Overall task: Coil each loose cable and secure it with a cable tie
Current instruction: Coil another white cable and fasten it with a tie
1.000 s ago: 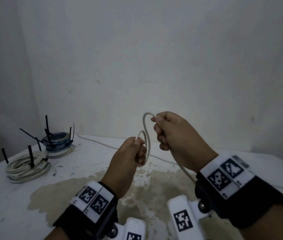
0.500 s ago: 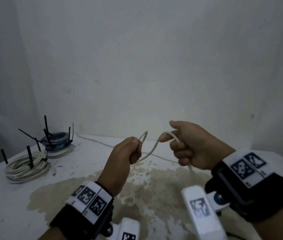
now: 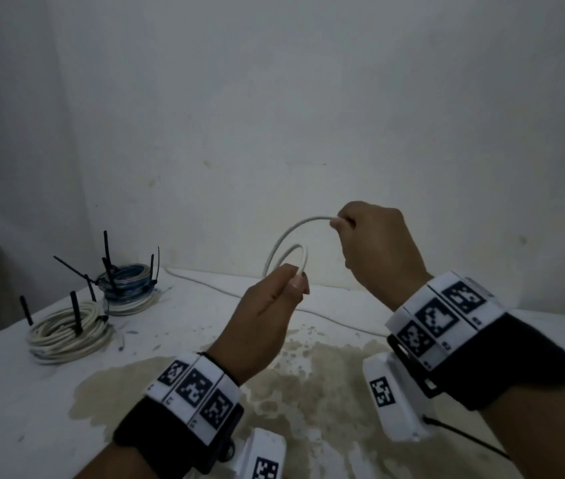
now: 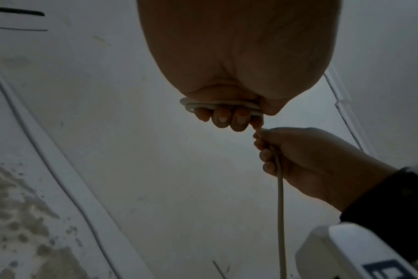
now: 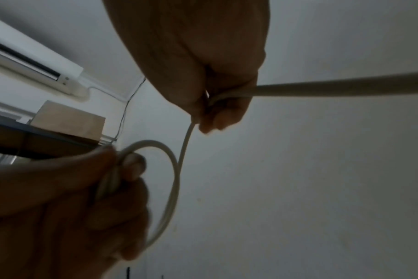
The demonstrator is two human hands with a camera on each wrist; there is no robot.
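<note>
A white cable (image 3: 286, 235) is held in the air above the white table (image 3: 15, 402). My left hand (image 3: 274, 305) grips a small coil of it, two loops standing up from the fist (image 4: 217, 105). My right hand (image 3: 374, 243), higher and to the right, pinches the cable's running part and holds it up in an arch (image 5: 186, 139). The loose rest of the cable (image 3: 326, 316) trails across the table behind my hands. In the left wrist view the cable (image 4: 280, 217) hangs down from the right hand (image 4: 306, 156).
Two finished coils lie at the table's left: a white one (image 3: 66, 331) and a blue-and-white one (image 3: 129, 286), both bound with black cable ties (image 3: 75, 312) sticking up. A brown stain (image 3: 308, 382) covers the table below my hands. A wall stands close behind.
My right hand has risen from beside the left hand and drawn the cable up into a new arch. A second loop now stands in the left hand's grip.
</note>
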